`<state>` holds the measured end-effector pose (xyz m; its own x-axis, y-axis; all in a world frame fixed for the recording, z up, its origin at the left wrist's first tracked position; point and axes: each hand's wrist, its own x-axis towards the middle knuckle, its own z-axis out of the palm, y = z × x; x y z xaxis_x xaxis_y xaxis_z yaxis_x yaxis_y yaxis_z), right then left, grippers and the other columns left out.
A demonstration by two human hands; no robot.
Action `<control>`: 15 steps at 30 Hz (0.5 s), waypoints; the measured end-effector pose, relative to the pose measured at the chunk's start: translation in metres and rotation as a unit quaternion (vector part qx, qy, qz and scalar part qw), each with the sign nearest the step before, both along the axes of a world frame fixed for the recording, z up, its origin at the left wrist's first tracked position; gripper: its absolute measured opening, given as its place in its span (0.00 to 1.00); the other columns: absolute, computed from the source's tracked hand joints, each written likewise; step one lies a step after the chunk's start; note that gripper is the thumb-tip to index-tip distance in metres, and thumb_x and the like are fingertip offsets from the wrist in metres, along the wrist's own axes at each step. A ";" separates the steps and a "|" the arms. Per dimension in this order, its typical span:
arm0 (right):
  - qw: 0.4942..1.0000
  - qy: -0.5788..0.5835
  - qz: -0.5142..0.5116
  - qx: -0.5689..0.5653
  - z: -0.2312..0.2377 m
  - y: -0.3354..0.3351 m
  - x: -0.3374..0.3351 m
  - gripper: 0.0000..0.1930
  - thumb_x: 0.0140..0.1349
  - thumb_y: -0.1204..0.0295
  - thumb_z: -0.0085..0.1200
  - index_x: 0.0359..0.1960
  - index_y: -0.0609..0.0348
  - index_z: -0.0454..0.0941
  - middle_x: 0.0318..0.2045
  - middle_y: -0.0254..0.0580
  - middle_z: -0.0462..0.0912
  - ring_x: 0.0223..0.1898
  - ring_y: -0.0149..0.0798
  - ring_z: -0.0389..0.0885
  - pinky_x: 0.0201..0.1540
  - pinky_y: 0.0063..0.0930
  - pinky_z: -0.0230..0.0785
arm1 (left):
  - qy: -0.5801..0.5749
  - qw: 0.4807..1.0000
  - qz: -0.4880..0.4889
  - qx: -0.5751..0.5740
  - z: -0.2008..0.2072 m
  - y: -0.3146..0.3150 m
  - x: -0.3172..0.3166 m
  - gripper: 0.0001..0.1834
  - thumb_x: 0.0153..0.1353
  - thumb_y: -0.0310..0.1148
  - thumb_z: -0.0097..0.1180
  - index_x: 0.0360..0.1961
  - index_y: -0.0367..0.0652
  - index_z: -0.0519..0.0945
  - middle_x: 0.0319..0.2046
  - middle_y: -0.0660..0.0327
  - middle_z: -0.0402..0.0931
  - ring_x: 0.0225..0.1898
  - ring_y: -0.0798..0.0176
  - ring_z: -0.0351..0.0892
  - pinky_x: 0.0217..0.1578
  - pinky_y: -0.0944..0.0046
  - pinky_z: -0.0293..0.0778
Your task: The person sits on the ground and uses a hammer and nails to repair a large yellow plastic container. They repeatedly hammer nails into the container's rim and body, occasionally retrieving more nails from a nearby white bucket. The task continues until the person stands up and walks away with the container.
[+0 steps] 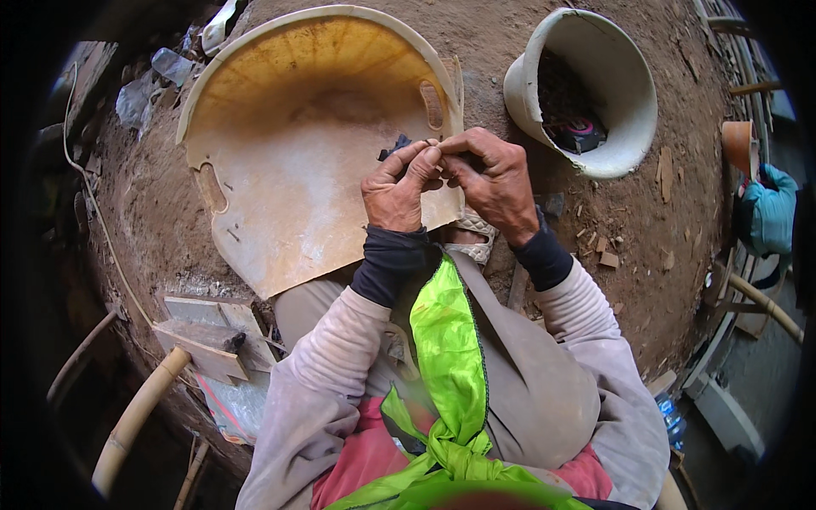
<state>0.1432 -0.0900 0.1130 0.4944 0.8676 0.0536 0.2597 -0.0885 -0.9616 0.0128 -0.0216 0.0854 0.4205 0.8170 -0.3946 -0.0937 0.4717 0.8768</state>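
My left hand [398, 189] and my right hand [495, 180] meet in front of me, fingertips pinched together and touching. Whatever lies between the fingertips is too small and covered to name. A crumpled dark blue-black scrap [393, 148] shows just beyond my left fingers; I cannot tell whether they grip it. Below the hands spreads a large cut-open plastic tub [289, 229], pale and dusty, yellowish inside its far wall, with a handle hole on either side. Several small dark bits lie near its left handle hole.
A whitish bucket [625, 110] lies tilted at the right with dark material inside. Wood scraps [609, 258] dot the dirt floor. Boards [208, 336] and a bamboo pole [140, 416] stand at left. Another person's teal-gloved hand [767, 211] is beside a terracotta pot [738, 146] at far right.
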 end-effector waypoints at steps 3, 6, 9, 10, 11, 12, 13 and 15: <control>0.988 -0.138 -0.034 -0.056 -0.026 0.012 0.008 0.20 0.59 0.72 0.69 0.52 0.62 0.80 0.48 0.54 0.83 0.48 0.52 0.84 0.52 0.42 0.77 | 0.041 0.996 0.040 0.070 -0.016 0.017 -0.007 0.11 0.67 0.33 0.66 0.43 0.35 0.87 0.36 0.61 0.86 0.34 0.70 0.82 0.37 0.69 0.81; 0.968 -0.197 -0.112 -0.106 -0.081 0.031 0.027 0.43 0.53 0.59 0.74 0.67 0.65 0.67 0.60 0.62 0.74 0.62 0.60 0.74 0.67 0.47 0.67 | 0.032 0.988 0.132 0.080 -0.062 0.051 -0.007 0.10 0.67 0.31 0.65 0.43 0.34 0.86 0.36 0.60 0.85 0.38 0.70 0.82 0.43 0.69 0.79; 0.971 -0.152 -0.129 -0.131 -0.122 0.047 0.035 0.47 0.50 0.54 0.75 0.69 0.63 0.67 0.60 0.61 0.75 0.64 0.59 0.73 0.70 0.47 0.65 | 0.038 0.983 0.125 0.132 -0.108 0.073 0.007 0.11 0.67 0.30 0.64 0.44 0.33 0.85 0.40 0.59 0.86 0.42 0.69 0.81 0.49 0.68 0.76; 0.972 -0.165 -0.115 -0.121 -0.127 0.052 0.036 0.46 0.50 0.55 0.74 0.69 0.62 0.67 0.60 0.61 0.75 0.64 0.59 0.73 0.70 0.46 0.65 | 0.041 0.983 0.126 0.130 -0.111 0.075 0.011 0.11 0.66 0.31 0.64 0.44 0.33 0.85 0.41 0.59 0.86 0.42 0.69 0.81 0.49 0.68 0.76; 0.973 -0.178 -0.102 -0.111 -0.132 0.055 0.038 0.45 0.50 0.57 0.74 0.69 0.61 0.68 0.60 0.60 0.75 0.65 0.59 0.72 0.70 0.46 0.65 | 0.044 0.983 0.126 0.129 -0.114 0.075 0.018 0.11 0.66 0.31 0.64 0.44 0.32 0.84 0.42 0.58 0.86 0.43 0.68 0.81 0.50 0.68 0.76; 0.972 -0.191 -0.090 -0.101 -0.137 0.056 0.040 0.45 0.50 0.58 0.73 0.69 0.61 0.68 0.60 0.60 0.75 0.65 0.58 0.72 0.70 0.45 0.65 | 0.046 0.983 0.124 0.127 -0.117 0.076 0.023 0.12 0.66 0.31 0.64 0.44 0.32 0.84 0.43 0.58 0.86 0.43 0.68 0.81 0.50 0.67 0.76; 0.973 -0.168 -0.115 -0.105 -0.139 0.058 0.039 0.41 0.49 0.63 0.71 0.67 0.59 0.71 0.60 0.58 0.76 0.66 0.56 0.72 0.70 0.43 0.65 | 0.068 0.985 0.107 0.114 -0.119 0.079 0.025 0.12 0.65 0.32 0.64 0.42 0.32 0.84 0.46 0.56 0.86 0.44 0.66 0.82 0.51 0.67 0.76; 0.980 -0.139 -0.097 -0.101 -0.141 0.060 0.047 0.39 0.49 0.66 0.70 0.66 0.60 0.73 0.61 0.56 0.76 0.66 0.54 0.72 0.70 0.42 0.65 | 0.098 0.980 0.098 0.145 -0.122 0.081 0.027 0.13 0.64 0.32 0.64 0.42 0.31 0.84 0.46 0.55 0.86 0.45 0.65 0.82 0.52 0.66 0.76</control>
